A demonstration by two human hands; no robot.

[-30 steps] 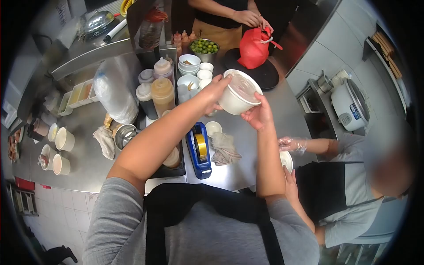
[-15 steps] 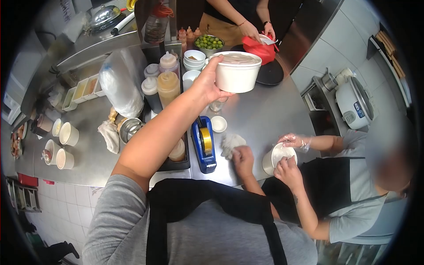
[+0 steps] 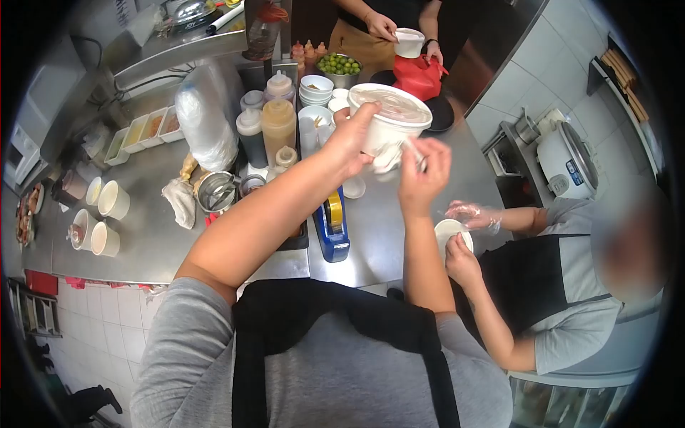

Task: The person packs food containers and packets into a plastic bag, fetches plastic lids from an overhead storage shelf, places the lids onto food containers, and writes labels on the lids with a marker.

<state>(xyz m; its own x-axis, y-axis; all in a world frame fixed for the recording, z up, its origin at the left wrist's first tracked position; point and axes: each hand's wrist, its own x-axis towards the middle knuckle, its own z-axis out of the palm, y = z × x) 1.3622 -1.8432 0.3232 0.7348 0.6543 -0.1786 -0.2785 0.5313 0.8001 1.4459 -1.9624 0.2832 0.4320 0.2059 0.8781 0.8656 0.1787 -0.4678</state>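
My left hand [image 3: 353, 143] is wrapped around a round white paper bowl [image 3: 399, 128] with a clear lid, raised above the counter and slightly tilted. Against the bowl's lower side, my right hand [image 3: 426, 175] presses a crumpled white cloth [image 3: 387, 160]; its fingers are partly blurred. Below the bowl stands a blue tape dispenser [image 3: 334, 246] with yellow tape, beside a small white dish [image 3: 354, 188] partly covered by my arm.
Sauce bottles [image 3: 277, 132] and a plastic-wrapped stack [image 3: 207, 125] stand left of my forearm. Paper cups [image 3: 105, 239] are farther left. At right, a co-worker's gloved hand [image 3: 474, 214] is at another white bowl [image 3: 449, 232]. Across the counter, another person holds a white tub [image 3: 409, 44] above a red bag [image 3: 417, 77].
My right hand has lifted the cloth from the counter up to the bowl. My left hand has tilted the bowl. The person opposite has raised a white tub out of the red bag.
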